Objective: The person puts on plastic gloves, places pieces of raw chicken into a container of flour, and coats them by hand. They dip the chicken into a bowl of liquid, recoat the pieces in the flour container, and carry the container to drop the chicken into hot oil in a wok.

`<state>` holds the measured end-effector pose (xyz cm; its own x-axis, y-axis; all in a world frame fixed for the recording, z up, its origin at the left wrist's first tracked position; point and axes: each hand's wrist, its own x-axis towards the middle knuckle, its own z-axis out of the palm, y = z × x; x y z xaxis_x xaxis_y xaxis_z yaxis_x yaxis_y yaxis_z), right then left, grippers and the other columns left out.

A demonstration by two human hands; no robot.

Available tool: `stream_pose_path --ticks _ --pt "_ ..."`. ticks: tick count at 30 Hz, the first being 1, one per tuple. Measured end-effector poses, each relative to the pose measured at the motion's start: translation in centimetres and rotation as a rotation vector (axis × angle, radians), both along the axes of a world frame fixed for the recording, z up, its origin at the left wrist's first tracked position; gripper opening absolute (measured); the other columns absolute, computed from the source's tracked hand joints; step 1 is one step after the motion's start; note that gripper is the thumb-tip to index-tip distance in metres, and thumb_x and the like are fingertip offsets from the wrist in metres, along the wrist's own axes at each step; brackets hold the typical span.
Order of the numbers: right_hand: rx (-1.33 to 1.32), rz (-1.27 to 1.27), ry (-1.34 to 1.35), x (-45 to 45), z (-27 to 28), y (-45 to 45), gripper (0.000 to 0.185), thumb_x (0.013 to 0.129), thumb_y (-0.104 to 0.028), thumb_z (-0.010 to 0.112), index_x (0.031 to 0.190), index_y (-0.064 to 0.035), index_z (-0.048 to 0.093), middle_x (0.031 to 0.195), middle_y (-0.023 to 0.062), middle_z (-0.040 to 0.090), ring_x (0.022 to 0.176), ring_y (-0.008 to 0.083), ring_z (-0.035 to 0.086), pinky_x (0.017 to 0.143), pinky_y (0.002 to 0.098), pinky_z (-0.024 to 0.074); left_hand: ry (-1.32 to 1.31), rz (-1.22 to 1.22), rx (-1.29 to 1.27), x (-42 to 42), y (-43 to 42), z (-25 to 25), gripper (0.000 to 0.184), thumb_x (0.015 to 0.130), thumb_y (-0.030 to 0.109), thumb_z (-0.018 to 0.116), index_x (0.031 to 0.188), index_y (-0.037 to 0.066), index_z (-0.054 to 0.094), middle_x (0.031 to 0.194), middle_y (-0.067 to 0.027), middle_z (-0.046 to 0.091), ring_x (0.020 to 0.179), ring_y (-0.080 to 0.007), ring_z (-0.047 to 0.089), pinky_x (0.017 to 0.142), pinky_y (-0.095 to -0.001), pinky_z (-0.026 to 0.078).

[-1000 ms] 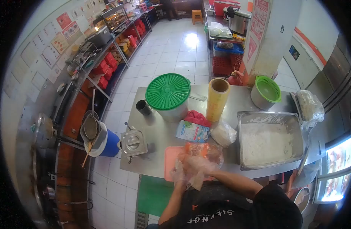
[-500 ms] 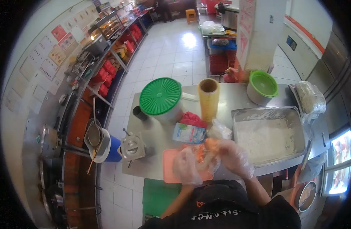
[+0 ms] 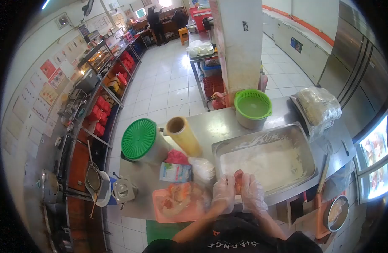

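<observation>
A reddish piece of raw meat (image 3: 238, 180) is held between my two hands at the near edge of a steel pan (image 3: 311, 168) that has white flour (image 3: 265, 160) spread in it. My left hand (image 3: 223, 194), in a clear plastic glove, is closed on the meat's left side. On the other side my right hand (image 3: 254, 196), gloved the same way, grips it too. To the left lies a pink tray (image 3: 160, 216) bearing a plastic bag of raw meat (image 3: 177, 198). The fingertips are partly hidden by the hands.
Behind the pink tray are a printed packet (image 3: 176, 172), a white plastic bag (image 3: 201, 169), a roll of wrap (image 3: 185, 137) and a green-lidded tub (image 3: 140, 140). A green basket (image 3: 253, 107) and a wrapped bundle (image 3: 318, 107) stand at the back. Two people are far off.
Both hands have moved right from the pink tray to the pan's near edge, bringing the piece of meat. The bag of meat stays on the tray. My view has turned right.
</observation>
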<state>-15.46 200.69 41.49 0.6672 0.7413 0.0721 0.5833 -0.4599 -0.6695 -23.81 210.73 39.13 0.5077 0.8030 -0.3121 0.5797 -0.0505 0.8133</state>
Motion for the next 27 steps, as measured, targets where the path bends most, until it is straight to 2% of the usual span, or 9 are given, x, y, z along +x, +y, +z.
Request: stream_pose_path --ticks 5,8,12,15,18,21,22,25,27 --pt "0.077 0.099 0.014 5.8 0.8 -3.2 0.023 0.102 -0.021 0.043 0.097 -0.0030 0.057 0.089 0.0210 0.061 0.082 0.0430 0.062 0.068 0.0515 0.0476 -0.283 -0.245 0.014 4.7 -1.5 3.3 0.040 0.101 0.040 0.053 0.103 0.002 0.062 0.093 -0.0250 0.068 0.090 -0.0439 0.065 0.079 -0.0469 0.051" --pt "0.051 0.069 0.201 7.8 1.4 -4.4 0.031 0.104 -0.023 0.040 0.093 -0.0015 0.059 0.089 0.0238 0.063 0.086 0.0438 0.063 0.070 0.0510 0.0482 -0.186 -0.327 0.008 7.1 -2.1 4.8 0.038 0.101 0.038 0.054 0.103 0.001 0.062 0.088 -0.0237 0.067 0.085 -0.0387 0.067 0.077 -0.0449 0.051" --pt "0.029 0.159 0.206 9.5 1.4 -5.3 0.041 0.105 -0.030 0.039 0.090 -0.0005 0.062 0.091 0.0262 0.067 0.091 0.0452 0.064 0.074 0.0518 0.0485 -0.179 -0.352 0.060 8.5 -2.7 -0.4 0.040 0.102 0.040 0.054 0.102 0.001 0.063 0.086 -0.0203 0.068 0.080 -0.0315 0.067 0.073 -0.0412 0.051" --pt "-0.155 0.149 0.101 10.6 -2.3 -5.7 0.045 0.106 -0.035 0.038 0.100 0.0018 0.062 0.091 0.0281 0.067 0.089 0.0483 0.063 0.077 0.0543 0.0476 -0.218 -0.247 -0.054 8.9 -3.6 -0.9 0.040 0.104 0.040 0.052 0.102 0.002 0.064 0.083 -0.0149 0.069 0.077 -0.0255 0.067 0.071 -0.0377 0.051" --pt "-0.076 0.092 0.348 11.3 -1.5 -6.9 0.041 0.104 -0.032 0.040 0.119 0.0028 0.056 0.099 0.0313 0.065 0.096 0.0488 0.062 0.084 0.0553 0.0463 -0.252 -0.127 -0.205 9.1 -4.7 -0.1 0.040 0.106 0.038 0.048 0.102 0.003 0.065 0.083 -0.0099 0.069 0.078 -0.0196 0.064 0.073 -0.0339 0.050" --pt "0.005 0.198 0.158 12.9 -3.0 -7.6 0.037 0.099 -0.016 0.049 0.133 -0.0023 0.051 0.108 0.0295 0.062 0.103 0.0474 0.060 0.086 0.0524 0.0481 -0.399 -0.020 -0.209 9.3 -5.5 0.2 0.037 0.107 0.036 0.048 0.102 0.004 0.066 0.089 -0.0051 0.069 0.078 -0.0123 0.060 0.072 -0.0300 0.049" --pt "0.248 0.225 -0.259 12.4 -3.3 -8.2 0.048 0.097 -0.016 0.051 0.141 0.0028 0.044 0.108 0.0301 0.061 0.104 0.0445 0.060 0.089 0.0509 0.0476 -0.474 0.008 -0.200 9.4 -5.8 1.5 0.036 0.107 0.035 0.049 0.103 0.003 0.066 0.092 -0.0062 0.069 0.079 -0.0124 0.060 0.073 -0.0294 0.049" --pt "0.322 0.129 -0.490 11.6 2.6 -9.6 0.031 0.093 -0.018 0.059 0.115 0.0036 0.059 0.108 0.0237 0.064 0.094 0.0352 0.063 0.076 0.0463 0.0493 -0.636 0.050 -0.153 9.5 -6.8 5.0 0.035 0.107 0.033 0.049 0.105 0.002 0.065 0.096 -0.0078 0.069 0.081 -0.0128 0.060 0.075 -0.0288 0.050" --pt "0.272 0.135 -0.403 11.8 5.5 -10.3 0.031 0.094 -0.018 0.060 0.116 0.0029 0.059 0.106 0.0233 0.064 0.093 0.0345 0.064 0.076 0.0458 0.0497 -0.673 0.059 -0.069 9.9 -7.0 6.9 0.035 0.107 0.032 0.048 0.105 0.001 0.064 0.097 -0.0083 0.069 0.082 -0.0131 0.060 0.076 -0.0288 0.050"
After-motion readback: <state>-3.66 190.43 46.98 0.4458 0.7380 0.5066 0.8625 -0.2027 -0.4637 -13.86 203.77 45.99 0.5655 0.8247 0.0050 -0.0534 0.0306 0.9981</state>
